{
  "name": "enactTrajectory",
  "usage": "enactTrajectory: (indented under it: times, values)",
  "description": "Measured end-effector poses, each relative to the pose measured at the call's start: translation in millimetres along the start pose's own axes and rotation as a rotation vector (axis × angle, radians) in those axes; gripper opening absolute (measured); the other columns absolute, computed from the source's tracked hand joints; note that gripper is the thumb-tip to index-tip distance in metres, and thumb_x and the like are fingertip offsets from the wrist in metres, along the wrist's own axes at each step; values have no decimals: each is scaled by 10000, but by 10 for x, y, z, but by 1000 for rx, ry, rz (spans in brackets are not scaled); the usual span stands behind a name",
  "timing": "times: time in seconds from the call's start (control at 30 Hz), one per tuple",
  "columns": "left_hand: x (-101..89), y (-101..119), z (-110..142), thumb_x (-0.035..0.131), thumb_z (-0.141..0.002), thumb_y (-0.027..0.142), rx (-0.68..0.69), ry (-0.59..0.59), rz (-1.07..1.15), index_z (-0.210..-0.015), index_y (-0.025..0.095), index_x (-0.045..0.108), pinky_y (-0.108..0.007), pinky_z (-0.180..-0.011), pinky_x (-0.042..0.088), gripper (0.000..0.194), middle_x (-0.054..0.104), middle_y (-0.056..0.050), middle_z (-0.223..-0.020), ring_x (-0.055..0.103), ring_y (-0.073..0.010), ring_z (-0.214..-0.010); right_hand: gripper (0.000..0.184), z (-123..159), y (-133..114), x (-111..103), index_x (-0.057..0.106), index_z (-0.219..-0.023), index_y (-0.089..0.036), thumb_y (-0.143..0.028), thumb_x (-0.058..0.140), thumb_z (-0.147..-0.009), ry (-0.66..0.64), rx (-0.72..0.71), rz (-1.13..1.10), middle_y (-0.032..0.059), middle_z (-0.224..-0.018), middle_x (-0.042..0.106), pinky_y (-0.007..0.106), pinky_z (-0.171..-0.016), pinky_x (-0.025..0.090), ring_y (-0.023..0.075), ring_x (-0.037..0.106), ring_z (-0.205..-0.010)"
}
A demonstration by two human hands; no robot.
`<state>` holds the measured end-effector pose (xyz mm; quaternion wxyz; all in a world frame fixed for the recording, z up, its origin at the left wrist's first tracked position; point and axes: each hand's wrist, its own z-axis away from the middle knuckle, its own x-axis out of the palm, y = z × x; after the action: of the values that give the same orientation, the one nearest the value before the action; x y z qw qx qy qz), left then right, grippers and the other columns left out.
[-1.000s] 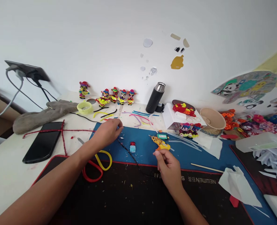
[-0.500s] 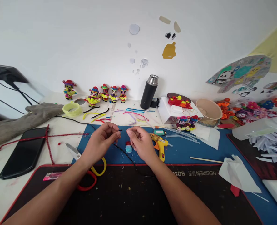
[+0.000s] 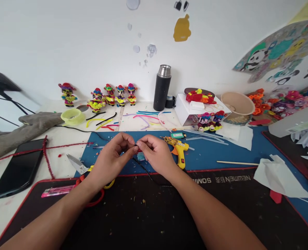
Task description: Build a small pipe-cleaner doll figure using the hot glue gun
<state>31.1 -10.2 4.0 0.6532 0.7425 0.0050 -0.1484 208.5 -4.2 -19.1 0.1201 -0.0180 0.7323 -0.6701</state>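
Observation:
My left hand (image 3: pixel 113 158) pinches a short black pipe cleaner piece (image 3: pixel 136 145) between thumb and fingertips. Against its other end, the thumb and fingers of my right hand (image 3: pixel 159 156) are pressed together, so the two sets of fingertips meet. Most of the piece is hidden in the fingers. Behind my right fingers a small turquoise wound piece (image 3: pixel 141 157) lies on the blue mat (image 3: pixel 208 150), partly covered. The yellow hot glue gun (image 3: pixel 180 152) lies just right of my right hand. Scissors (image 3: pixel 77 164) with red and yellow handles lie partly under my left wrist.
A black flask (image 3: pixel 162 88) stands by the wall near a white box (image 3: pixel 181 111). Loose coloured pipe cleaners (image 3: pixel 143 122) and several small figures (image 3: pixel 96 100) sit at the back. At left are a phone (image 3: pixel 21 170) and a pink lighter (image 3: pixel 57 191). A black cable crosses the mat.
My hands have come together; my right fingertips now meet the left ones at the black pipe cleaner piece, which stuck out freely before. The camera view has tipped down slightly.

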Motion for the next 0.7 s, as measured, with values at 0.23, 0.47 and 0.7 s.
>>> enactTrajectory:
  times: [0.23, 0.47, 0.7]
  values:
    - [-38, 52, -7, 667, -914, 521, -16, 19, -293, -895, 237, 718, -307, -657, 490, 289, 725, -4, -726, 655, -210, -683, 253, -19, -70, -68, 685, -904, -207, -427, 607, -1003, 84, -118, 139, -33, -657, 606, 274, -545, 356, 132, 497, -560]
    - [-83, 113, -4, 569, -972, 506, 104, -18, -456, -824, 237, 687, -281, -623, 431, 329, 657, 16, -687, 575, -185, -636, 246, 2, -101, -90, 652, -842, -219, -387, 600, -1014, 94, -182, 313, -37, -632, 601, 276, -581, 344, 139, 515, -574]
    - [-256, 121, -51, 522, -975, 452, 95, -277, -644, -826, 244, 651, -280, -605, 375, 286, 613, 22, -682, 526, -181, -621, 181, 23, -102, -77, 665, -839, -225, -290, 631, -1005, -15, -194, 488, -38, -607, 605, 284, -572, 280, 141, 493, -544]
